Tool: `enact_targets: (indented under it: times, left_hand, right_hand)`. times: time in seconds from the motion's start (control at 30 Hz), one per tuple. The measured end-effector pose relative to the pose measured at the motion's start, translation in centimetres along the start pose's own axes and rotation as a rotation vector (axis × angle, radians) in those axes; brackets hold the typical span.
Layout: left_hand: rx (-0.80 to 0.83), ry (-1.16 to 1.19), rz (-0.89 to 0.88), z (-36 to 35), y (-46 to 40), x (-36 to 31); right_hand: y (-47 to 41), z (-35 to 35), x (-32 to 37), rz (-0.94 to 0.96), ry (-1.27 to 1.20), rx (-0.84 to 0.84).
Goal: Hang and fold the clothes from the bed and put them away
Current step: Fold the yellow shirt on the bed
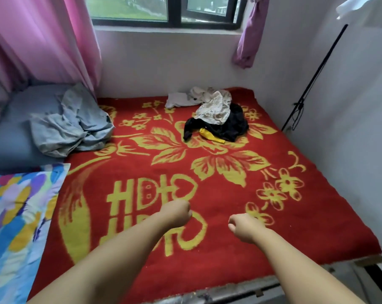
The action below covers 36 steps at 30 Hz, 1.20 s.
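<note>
Left hand was clenched in a fist, holding nothing, above the near part of the red blanket. Right hand was also curled into a fist, empty, just beside the left, a small gap between them. Both bare forearms reached in from the bottom edge. Blanket had yellow flowers and covered most of the bed.

Clothes sat well apart from both hands, at the far side near the wall: a black garment in a heap, a cream patterned garment lying on top of it, a white piece touching that pile on its left. A yellow item, type unclear, lay against the black garment's near edge.

Far left: crumpled pale blue cloth on a blue pillow. Near left: multicoloured pillow. Pink curtain hung left of the window; purple curtain right of it. Black stand leaned by the right wall.
</note>
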State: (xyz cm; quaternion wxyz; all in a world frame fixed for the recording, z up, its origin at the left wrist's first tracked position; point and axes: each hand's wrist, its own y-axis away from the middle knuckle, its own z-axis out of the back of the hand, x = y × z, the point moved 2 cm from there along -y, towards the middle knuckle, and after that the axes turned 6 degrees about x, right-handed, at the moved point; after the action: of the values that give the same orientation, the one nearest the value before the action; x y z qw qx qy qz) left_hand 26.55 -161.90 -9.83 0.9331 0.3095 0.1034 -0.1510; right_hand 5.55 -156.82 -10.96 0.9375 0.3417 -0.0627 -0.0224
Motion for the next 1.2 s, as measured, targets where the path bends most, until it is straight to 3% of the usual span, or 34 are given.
enact_targets:
  times: [0.23, 0.33, 0.53, 0.67, 0.8, 0.9, 1.0, 1.1, 1.2]
  left_hand:
    - [0.106, 0.004, 0.044, -1.8, -13.2, -5.9]
    - [0.106, 0.056, 0.099, -1.1, -20.4, -7.6]
    - [0.06, 0.05, 0.097, -0.7, -33.7, -10.6]
    - [0.024, -0.012, 0.069, -2.0, -42.3, -9.5]
    - [-0.122, -0.071, 0.058, -1.9, -50.7, -7.6]
    - [-0.203, -0.21, 0.032, -2.1, -57.6, -6.1]
    - [-0.257, -0.416, 0.0, -2.1, -63.2, -5.0]
    - [-0.447, -0.482, -0.037, 0.0, -68.0, -5.2]
    - [-0.494, -0.43, -0.018, 3.6, -72.6, -5.5]
  right_hand:
    - [-10.8, 1.0, -12.5, -0.06, -0.001, 0.165]
    - [-17.3, 3.2, -17.0, -0.041, -0.038, 0.16]
    - [-32.0, 7.3, -21.9, 0.004, -0.089, -0.023]
    - [-42.7, 5.7, -22.2, 0.072, -0.206, -0.126]
    - [-50.3, 1.7, -21.1, 0.105, -0.195, -0.128]
    - [-52.4, -2.0, -21.8, 0.121, 0.0, -0.313]
    - [-51.9, -2.4, -21.7, 0.153, -0.058, -0.505]
    - [-52.0, -1.7, -21.9, 0.166, -0.05, -0.566]
    - [-51.8, -1.8, -21.7, 0.158, -0.025, -0.555]
